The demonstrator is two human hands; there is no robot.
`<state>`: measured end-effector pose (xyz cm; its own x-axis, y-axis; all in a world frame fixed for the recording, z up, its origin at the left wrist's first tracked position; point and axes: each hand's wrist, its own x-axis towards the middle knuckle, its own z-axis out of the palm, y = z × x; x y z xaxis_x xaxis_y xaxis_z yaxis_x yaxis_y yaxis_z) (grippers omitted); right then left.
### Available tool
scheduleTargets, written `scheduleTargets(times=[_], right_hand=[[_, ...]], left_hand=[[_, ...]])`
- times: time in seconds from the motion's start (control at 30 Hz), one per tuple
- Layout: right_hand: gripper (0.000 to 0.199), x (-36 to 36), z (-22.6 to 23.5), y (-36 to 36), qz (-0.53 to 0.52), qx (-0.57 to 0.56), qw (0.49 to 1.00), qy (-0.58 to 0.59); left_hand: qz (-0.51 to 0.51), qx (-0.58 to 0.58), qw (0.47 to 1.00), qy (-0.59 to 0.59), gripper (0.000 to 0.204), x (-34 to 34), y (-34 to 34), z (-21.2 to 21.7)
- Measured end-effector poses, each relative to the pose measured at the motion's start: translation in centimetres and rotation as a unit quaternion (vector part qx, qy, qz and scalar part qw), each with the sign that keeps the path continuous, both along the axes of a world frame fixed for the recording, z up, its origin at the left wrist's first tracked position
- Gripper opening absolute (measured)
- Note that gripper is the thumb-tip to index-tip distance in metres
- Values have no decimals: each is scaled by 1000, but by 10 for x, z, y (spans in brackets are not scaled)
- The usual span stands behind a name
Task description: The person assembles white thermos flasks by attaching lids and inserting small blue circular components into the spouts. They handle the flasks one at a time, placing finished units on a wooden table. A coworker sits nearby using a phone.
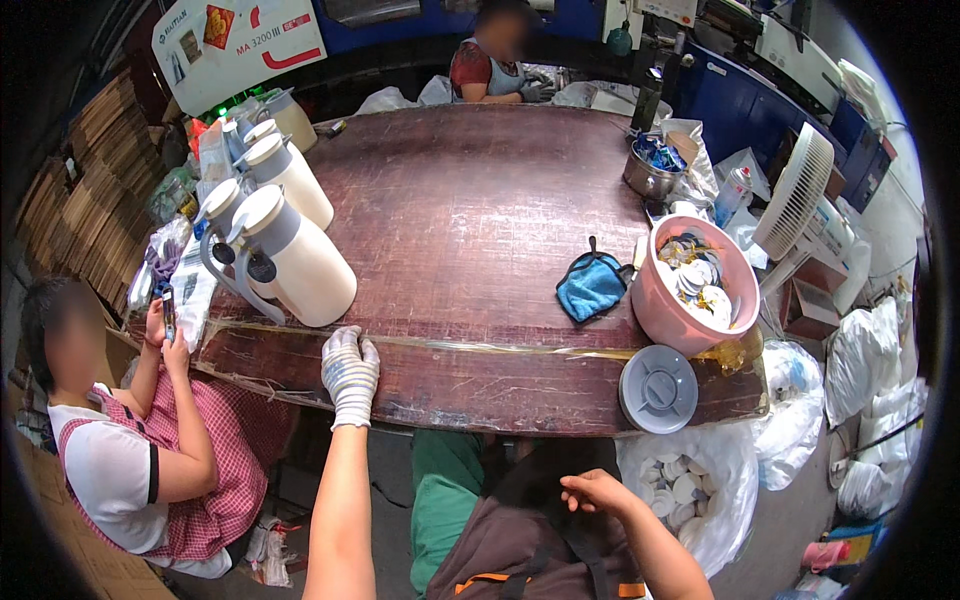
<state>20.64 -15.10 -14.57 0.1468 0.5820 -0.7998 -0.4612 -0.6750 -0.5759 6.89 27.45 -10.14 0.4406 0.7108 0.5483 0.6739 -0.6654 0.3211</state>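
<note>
White machine panel [225, 82] | dark and red lettering [258, 43] | red-gold diamond sticker [218, 27]

cream jugs [306, 268] on brown table [470, 230]

Factory workshop, blue machinery [715, 95], stacked cardboard [90, 180], bagged discs [685, 488], worn worktable [470, 225]

Fisheye view, mod. bright, w/ black vignette in all 4 corners. Diffuse light, apparently from overhead; pale glare lies across far ctr. of brown tabletop [450, 265]. White jugs [300, 265] well lit, w/ soft shading. Floor [390, 500] below near edge dim. Table edges bow; carton stack [90, 190] at L rim curves. Ctr. approx. sharp; heads of L co-worker [130, 460] & far co-worker [485, 75] blurred.
</note>
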Motion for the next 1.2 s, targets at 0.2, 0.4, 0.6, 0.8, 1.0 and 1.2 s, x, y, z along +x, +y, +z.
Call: scheduleTargets(times=[0.2, 0.4, 0.6, 0.8, 1.0, 1.2], right_hand=[[34, -1, -4, 0, 2, -4, 1000, 1], [34, -2, -1, 1, 11, -4, 1000, -9], [34, -2, 1, 1, 8, -4, 1000, -10], [34, -1, -1, 0, 10, 6, 1000, -4], [34, -1, -4, -1, 3, 4, 1000, 2], [35, -2, -5, 0, 7, 6, 1000, -10]], left_hand=[[-9, 2, 1000, -8, 22, -2, 0, -1], [-13, 6, 1000, -5, 22, -4, 3, -2], [-10, 1, 1000, -8, 23, -2, 0, 0], [-6, -4, 1000, -7, 22, -3, 0, 1], [-4, -7, 1000, -7, 22, -2, 0, 0], [-9, 7, 1000, -8, 22, -4, 0, 0]])
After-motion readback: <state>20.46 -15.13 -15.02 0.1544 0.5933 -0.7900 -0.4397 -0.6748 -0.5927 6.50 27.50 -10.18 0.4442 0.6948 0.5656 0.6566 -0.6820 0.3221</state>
